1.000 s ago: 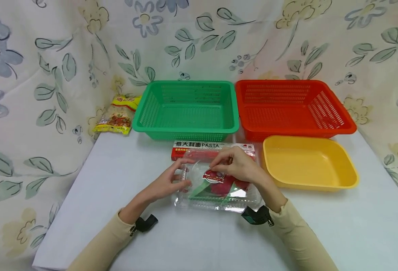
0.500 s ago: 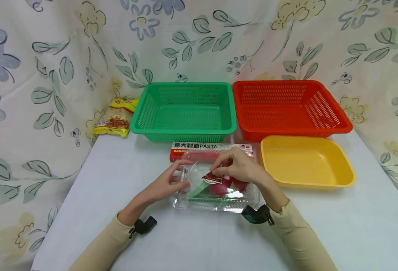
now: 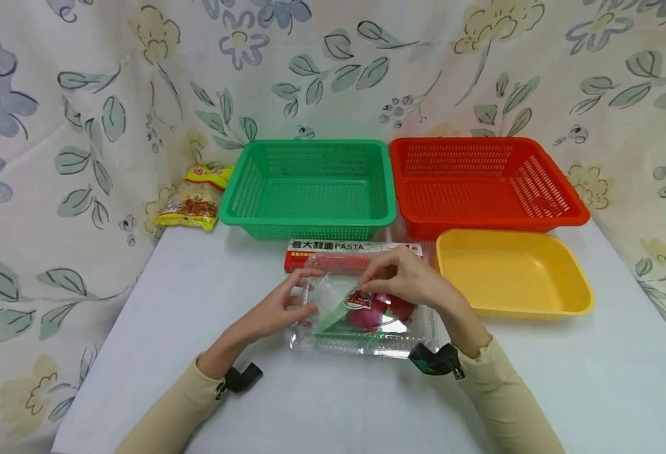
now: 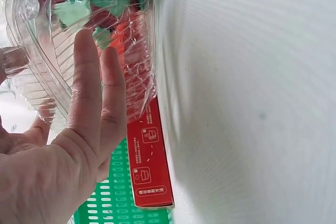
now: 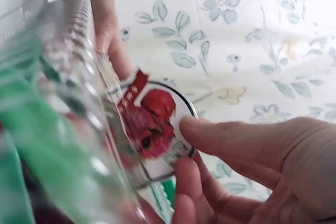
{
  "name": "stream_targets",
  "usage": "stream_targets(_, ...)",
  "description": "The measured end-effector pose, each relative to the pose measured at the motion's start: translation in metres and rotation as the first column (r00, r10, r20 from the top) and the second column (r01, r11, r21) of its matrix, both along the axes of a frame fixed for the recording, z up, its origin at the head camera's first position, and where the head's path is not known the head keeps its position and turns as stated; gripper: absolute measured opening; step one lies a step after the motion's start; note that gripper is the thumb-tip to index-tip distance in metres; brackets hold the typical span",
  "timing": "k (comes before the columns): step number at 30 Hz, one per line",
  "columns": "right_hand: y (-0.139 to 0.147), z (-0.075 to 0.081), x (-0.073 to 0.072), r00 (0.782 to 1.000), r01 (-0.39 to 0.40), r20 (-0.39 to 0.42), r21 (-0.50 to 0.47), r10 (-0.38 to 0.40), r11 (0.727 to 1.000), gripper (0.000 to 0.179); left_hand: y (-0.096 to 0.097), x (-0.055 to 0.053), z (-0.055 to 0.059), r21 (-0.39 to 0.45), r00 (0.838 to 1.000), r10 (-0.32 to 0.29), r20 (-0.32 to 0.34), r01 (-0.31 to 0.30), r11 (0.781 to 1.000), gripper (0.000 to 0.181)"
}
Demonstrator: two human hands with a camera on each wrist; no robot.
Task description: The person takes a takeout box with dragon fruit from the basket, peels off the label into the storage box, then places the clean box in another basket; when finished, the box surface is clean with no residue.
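Note:
A clear plastic clamshell box (image 3: 361,346) with dark red round items (image 3: 369,315) and green pieces inside lies at the table's middle. My left hand (image 3: 280,301) rests against its left end, thumb and fingers spread along the wall; the left wrist view shows two nearly straight fingers (image 4: 85,85) touching the plastic. On the lid, my right hand (image 3: 409,275) pinches the edge of a round label (image 3: 358,300) between thumb and forefinger. Close up in the right wrist view, the label (image 5: 157,124) has red fruit printed on white, with a dark rim and red ribbon.
Behind the clamshell lies a red-and-white pasta box (image 3: 348,246), partly covered. A green basket (image 3: 310,229) and a red basket (image 3: 491,223) stand at the back. A yellow tray (image 3: 522,311) is at right, and a yellow food bag (image 3: 192,200) lies back left.
My right hand has shifted slightly to the right, still pinching the label. The label's upper edge looked folded half a second ago and now tilts up at the right. My left hand stays in place.

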State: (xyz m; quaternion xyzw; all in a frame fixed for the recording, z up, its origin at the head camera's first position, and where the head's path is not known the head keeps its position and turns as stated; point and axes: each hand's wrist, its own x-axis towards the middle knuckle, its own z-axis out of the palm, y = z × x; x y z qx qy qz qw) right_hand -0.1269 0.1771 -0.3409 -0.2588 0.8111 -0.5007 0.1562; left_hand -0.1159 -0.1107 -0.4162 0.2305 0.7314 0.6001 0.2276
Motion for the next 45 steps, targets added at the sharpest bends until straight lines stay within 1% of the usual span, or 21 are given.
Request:
stream_targets(5,0.004,0.002,0.003,1.0,-0.028,-0.006,0.028,0.028,0.999,0.005,-0.002,0.005,-0.001,0.003,1.0,0.003,0.012,-0.003,1.0,0.06)
stream_targets(11,0.009,0.004,0.004,0.999,-0.031,-0.007,0.042,0.031,0.999,0.005,-0.002,0.008,0.0,0.004,1.0,0.001,0.018,-0.001,1.0,0.06)
stream_targets(14,0.011,0.007,0.003,1.0,-0.018,-0.003,0.058,0.019,0.998,0.004,-0.002,0.008,0.0,-0.003,1.0,0.003,0.019,-0.003,1.0,0.061)
stream_targets(19,0.016,0.01,0.002,0.999,0.033,0.009,0.073,-0.034,0.997,0.003,0.0,0.004,-0.001,-0.006,1.0,0.002,0.004,-0.002,1.0,0.06)
stream_targets(23,0.02,0.012,0.002,0.999,0.04,-0.007,0.081,-0.04,0.996,0.006,0.001,0.003,-0.001,-0.011,1.0,0.005,0.003,-0.005,1.0,0.06)
stream_targets(26,0.022,0.014,0.001,0.999,0.033,-0.017,0.068,-0.032,0.997,0.008,0.001,0.002,0.0,-0.013,1.0,0.005,0.007,-0.004,1.0,0.061)
stream_targets(29,0.026,0.015,0.001,0.999,0.036,-0.002,0.043,-0.036,0.998,0.005,0.002,0.002,0.001,-0.004,1.0,0.002,0.006,-0.002,1.0,0.061)
stream_targets(33,0.036,0.019,0.0,0.997,0.07,0.021,-0.018,-0.069,0.997,0.003,0.002,0.001,0.0,0.007,1.0,-0.005,0.008,0.005,1.0,0.061)
stream_targets(39,0.069,0.029,0.0,0.987,0.145,-0.053,-0.099,-0.15,0.985,0.005,0.003,-0.001,-0.001,0.01,1.0,-0.012,0.004,0.012,1.0,0.061)
stream_targets(45,0.091,0.036,0.0,0.974,0.204,-0.079,-0.102,-0.212,0.974,0.009,0.002,-0.002,-0.001,0.011,1.0,-0.01,0.005,0.01,1.0,0.062)
